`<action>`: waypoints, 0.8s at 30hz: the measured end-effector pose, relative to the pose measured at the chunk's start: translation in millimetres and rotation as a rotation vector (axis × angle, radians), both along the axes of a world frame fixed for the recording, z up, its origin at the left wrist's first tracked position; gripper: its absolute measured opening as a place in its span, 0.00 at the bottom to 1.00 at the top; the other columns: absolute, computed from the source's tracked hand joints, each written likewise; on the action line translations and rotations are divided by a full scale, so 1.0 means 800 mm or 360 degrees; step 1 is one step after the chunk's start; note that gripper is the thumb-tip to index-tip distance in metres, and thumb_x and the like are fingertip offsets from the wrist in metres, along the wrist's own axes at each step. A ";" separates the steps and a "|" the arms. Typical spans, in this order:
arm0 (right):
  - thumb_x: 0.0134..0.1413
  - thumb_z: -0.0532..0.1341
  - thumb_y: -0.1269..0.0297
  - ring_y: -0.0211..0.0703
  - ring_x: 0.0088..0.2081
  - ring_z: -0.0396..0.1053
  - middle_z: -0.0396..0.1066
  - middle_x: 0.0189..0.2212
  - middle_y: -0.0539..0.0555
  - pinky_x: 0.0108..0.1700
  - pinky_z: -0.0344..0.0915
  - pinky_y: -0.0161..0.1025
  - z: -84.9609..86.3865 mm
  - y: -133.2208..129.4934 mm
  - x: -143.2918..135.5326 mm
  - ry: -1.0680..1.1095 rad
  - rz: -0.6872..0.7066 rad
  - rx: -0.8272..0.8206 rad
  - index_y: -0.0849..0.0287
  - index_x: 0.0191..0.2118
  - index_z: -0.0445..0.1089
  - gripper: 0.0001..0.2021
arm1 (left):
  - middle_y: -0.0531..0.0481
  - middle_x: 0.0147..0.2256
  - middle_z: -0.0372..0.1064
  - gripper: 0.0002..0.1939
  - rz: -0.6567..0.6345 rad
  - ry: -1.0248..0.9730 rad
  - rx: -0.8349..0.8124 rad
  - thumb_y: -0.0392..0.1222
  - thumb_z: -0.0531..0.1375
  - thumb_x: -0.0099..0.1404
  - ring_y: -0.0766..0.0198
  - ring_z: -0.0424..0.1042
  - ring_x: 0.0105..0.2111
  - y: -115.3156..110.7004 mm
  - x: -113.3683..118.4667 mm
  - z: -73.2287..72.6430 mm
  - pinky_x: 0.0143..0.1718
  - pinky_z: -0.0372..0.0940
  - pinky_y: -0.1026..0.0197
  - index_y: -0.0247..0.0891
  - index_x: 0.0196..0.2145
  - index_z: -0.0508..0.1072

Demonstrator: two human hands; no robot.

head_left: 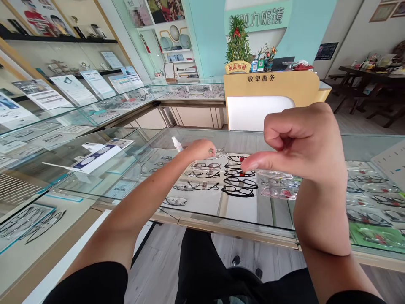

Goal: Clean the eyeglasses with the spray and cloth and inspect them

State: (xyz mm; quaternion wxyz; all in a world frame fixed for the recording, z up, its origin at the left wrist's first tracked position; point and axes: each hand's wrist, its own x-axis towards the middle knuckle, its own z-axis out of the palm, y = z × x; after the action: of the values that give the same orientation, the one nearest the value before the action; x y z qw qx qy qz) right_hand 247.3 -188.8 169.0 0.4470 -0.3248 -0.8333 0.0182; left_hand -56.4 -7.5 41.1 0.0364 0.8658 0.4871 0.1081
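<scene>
Landmark: column of black-framed glasses (238,192), seen through the glass surface (202,216), near its middle.

Left hand (200,150): reaches out over the surface, beyond the black-framed glasses and to their left. Fingers curled in; cannot tell whether they are clamped on anything. Nearest to it, a thin silvery item (220,153), just off the fingers, at the far left of the column; too small to make out.

Right hand (305,141): raised, to the right of the column. Fingers curled, thumb stretched out level, its tip overlapping the column's far end in view. Thumb and forefinger apart, nothing seen between them.

Left of the column: more rows of glasses (204,185). Right of it: clear and pinkish frames (279,193). White bottle (177,144): beyond the column and to its left, near the left hand. Farther left, a white and blue printed card piece (98,157). Well beyond the column, a yellow service counter (275,88) with a leafy plant (238,46).
</scene>
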 end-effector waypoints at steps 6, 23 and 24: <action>0.66 0.76 0.53 0.42 0.27 0.46 0.48 0.22 0.44 0.32 0.49 0.48 -0.006 0.003 0.008 0.0401 -0.0060 0.0125 0.49 0.27 0.52 0.30 | 0.45 0.45 0.81 0.09 -0.0308 -0.0745 0.0117 0.46 0.66 0.72 0.57 0.78 0.44 -0.034 0.068 0.088 0.48 0.70 0.55 0.40 0.39 0.84; 0.66 0.68 0.67 0.42 0.39 0.72 0.76 0.38 0.49 0.46 0.70 0.44 -0.025 0.057 -0.007 0.0582 0.0127 -0.0276 0.53 0.39 0.71 0.06 | 0.51 0.37 0.82 0.15 -0.0495 -0.2087 0.0061 0.58 0.76 0.70 0.59 0.78 0.40 -0.099 0.117 0.103 0.45 0.74 0.55 0.47 0.37 0.83; 0.66 0.69 0.66 0.42 0.40 0.73 0.77 0.38 0.49 0.46 0.70 0.45 -0.027 0.061 -0.011 0.0615 0.0137 -0.0296 0.53 0.38 0.71 0.06 | 0.51 0.37 0.82 0.15 -0.0489 -0.2112 0.0037 0.58 0.76 0.70 0.58 0.78 0.41 -0.096 0.118 0.102 0.46 0.75 0.55 0.47 0.37 0.83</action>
State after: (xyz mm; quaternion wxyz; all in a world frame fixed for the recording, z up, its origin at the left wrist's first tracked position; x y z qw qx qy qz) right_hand 238.6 -140.1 147.5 0.5653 -0.3194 -0.7399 0.1760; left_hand 37.7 -84.6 122.8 0.3332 0.6758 0.2319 0.6152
